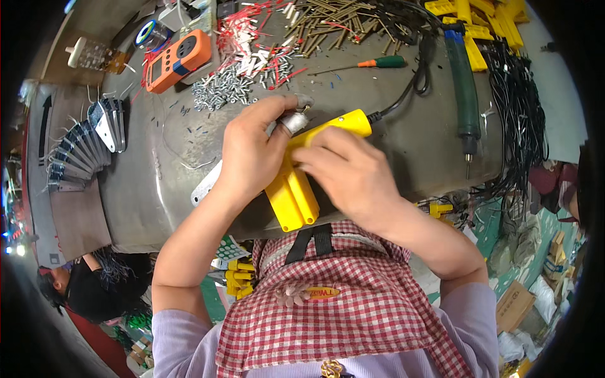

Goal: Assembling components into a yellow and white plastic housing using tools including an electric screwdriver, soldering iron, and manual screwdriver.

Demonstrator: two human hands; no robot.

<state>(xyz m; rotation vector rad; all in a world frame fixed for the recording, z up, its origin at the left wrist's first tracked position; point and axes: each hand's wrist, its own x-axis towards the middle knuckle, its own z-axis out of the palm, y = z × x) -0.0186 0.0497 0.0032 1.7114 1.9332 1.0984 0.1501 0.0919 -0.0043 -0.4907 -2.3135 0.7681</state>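
The yellow housing lies aslant at the bench's near edge, beneath both hands. The left hand is curled, its thumb and forefinger nearly closed on what appears to be a small metal piece. The right hand is half closed over the housing; motion blur prevents telling whether it grips anything.

Risks, in judgement: a loose pinch could drop the metal piece; a pull on the black cord could twist the housing; overhang at the edge could let it tip.

Materials: smooth, glossy plastic housing, branched in shape, with ridges and round end holes; worn, scuffed grey bench; heaped short silvery screws; long, slender brass-coloured screws; checked cloth apron.
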